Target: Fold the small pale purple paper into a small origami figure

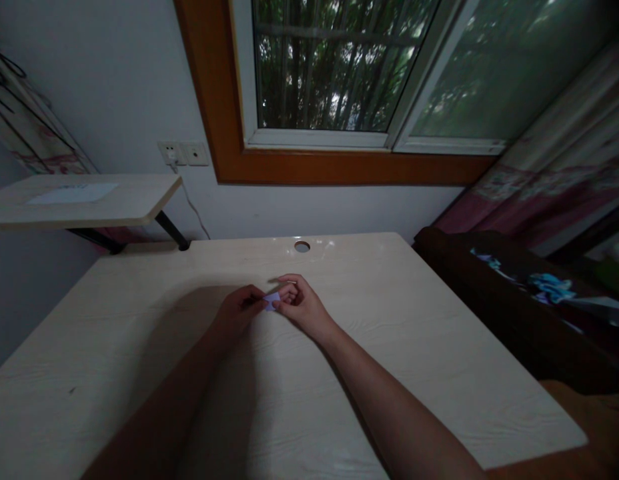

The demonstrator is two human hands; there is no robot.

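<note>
Between my two hands is a small piece of purple paper (272, 299), pinched from both sides above the light wood-grain desk (389, 333). My left hand (238, 308) grips its left edge between thumb and fingers. On the other side, my right hand (302, 303) pinches the right edge with the thumb against curled fingers, and its index finger reaches out over the top. The paper looks folded, but it is too small to make out its exact shape. Fingers cover parts of it.
A raised shelf (139, 207) with a white sheet (74, 193) stands at the desk's back left. Near the back edge is a round cable hole (302, 247). Beyond are a wall socket (182, 153) and a window (334, 80). A dark brown sofa (489, 287) adjoins the right side.
</note>
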